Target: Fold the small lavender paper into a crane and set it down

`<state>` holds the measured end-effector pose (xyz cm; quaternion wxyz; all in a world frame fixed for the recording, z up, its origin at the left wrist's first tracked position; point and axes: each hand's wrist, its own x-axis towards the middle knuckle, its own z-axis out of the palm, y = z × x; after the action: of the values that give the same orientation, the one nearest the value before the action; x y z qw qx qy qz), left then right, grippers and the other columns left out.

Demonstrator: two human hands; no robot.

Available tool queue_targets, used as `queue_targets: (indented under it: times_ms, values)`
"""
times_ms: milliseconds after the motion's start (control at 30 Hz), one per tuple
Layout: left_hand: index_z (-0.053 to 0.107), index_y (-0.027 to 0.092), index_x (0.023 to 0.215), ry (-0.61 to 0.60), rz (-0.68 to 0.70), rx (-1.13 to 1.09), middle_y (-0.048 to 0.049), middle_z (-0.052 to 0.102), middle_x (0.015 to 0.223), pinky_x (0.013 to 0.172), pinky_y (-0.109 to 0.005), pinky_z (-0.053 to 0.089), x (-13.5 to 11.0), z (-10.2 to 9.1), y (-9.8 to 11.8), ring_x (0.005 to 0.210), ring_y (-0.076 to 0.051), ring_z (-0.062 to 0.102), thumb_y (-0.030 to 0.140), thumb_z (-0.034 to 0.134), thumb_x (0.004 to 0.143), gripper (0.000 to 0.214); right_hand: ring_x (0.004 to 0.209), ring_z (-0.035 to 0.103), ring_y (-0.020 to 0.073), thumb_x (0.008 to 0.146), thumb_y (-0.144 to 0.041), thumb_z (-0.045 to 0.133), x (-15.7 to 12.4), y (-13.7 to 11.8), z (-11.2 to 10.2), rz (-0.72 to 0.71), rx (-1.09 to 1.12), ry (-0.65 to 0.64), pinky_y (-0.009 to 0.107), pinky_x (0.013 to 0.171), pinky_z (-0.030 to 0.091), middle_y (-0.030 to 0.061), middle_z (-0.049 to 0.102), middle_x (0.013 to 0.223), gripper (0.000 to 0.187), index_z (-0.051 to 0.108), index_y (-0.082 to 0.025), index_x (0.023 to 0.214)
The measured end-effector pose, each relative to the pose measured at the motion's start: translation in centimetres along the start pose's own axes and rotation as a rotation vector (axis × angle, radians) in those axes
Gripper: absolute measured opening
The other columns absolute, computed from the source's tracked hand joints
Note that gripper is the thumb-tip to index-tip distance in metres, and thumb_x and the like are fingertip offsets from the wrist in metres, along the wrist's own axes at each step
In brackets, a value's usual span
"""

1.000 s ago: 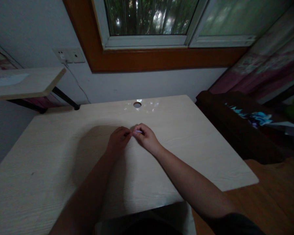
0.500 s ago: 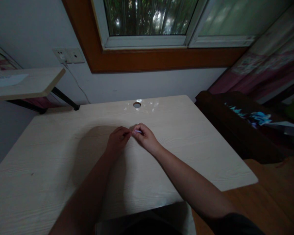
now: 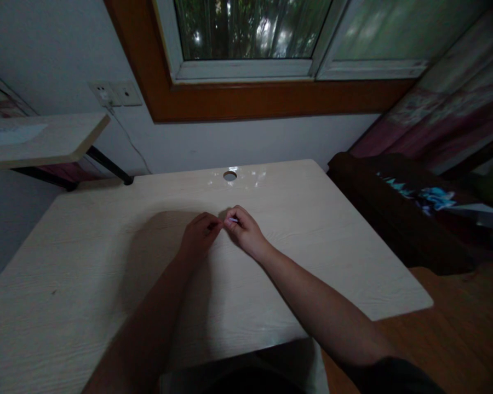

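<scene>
Over the middle of the pale wood-grain table [image 3: 312, 235], my two hands meet almost fingertip to fingertip. My right hand [image 3: 243, 227] is closed in a pinch on a small, thin, pale lilac stick-like piece [image 3: 233, 220], one end of which shows between thumb and fingers. Its kind is too small to tell. To its left, my left hand [image 3: 199, 232] is pinched, thumb against fingers. Whatever those fingers hold, if anything, is hidden.
Behind my hands, a round cable hole [image 3: 230, 176] pierces the tabletop. A raised shelf [image 3: 66, 139] on black legs stands at the back left, below a wall socket [image 3: 115, 94] with a plugged-in cord. Dark brown furniture [image 3: 373, 202] holding blue cloth borders the right side.
Both hands have shifted very slightly to the right, with a small gap now between their fingertips. Less of the lilac piece shows in my right hand.
</scene>
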<state>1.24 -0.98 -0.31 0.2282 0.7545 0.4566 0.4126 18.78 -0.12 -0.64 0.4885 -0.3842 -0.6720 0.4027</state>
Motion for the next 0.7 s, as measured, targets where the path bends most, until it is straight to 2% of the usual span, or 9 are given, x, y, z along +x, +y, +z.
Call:
queue_targets:
  times_ms: [367, 700]
  values:
    - [0.065, 0.020, 0.084, 0.011, -0.044, -0.082, -0.0023, 0.064, 0.083, 0.073, -0.026, 0.051, 0.09, -0.33, 0.46, 0.076, -0.014, 0.060, 0.029, 0.059, 0.089, 0.012, 0.083, 0.052, 0.0176, 0.088, -0.037, 0.061, -0.01, 0.15, 0.22, 0.070, 0.079, 0.029, 0.030, 0.076, 0.041, 0.0018, 0.055, 0.082, 0.017, 0.058, -0.021, 0.082]
    - [0.066, 0.020, 0.083, 0.028, -0.087, -0.108, -0.0022, 0.065, 0.082, 0.073, -0.028, 0.051, -0.06, -0.25, 0.18, 0.076, -0.015, 0.061, 0.034, 0.060, 0.088, 0.015, 0.073, 0.049, 0.0158, 0.087, -0.043, 0.062, 0.06, 0.62, 0.08, 0.143, 0.169, 0.078, 0.029, 0.071, 0.039, -0.0001, 0.054, 0.077, 0.023, 0.057, -0.021, 0.083]
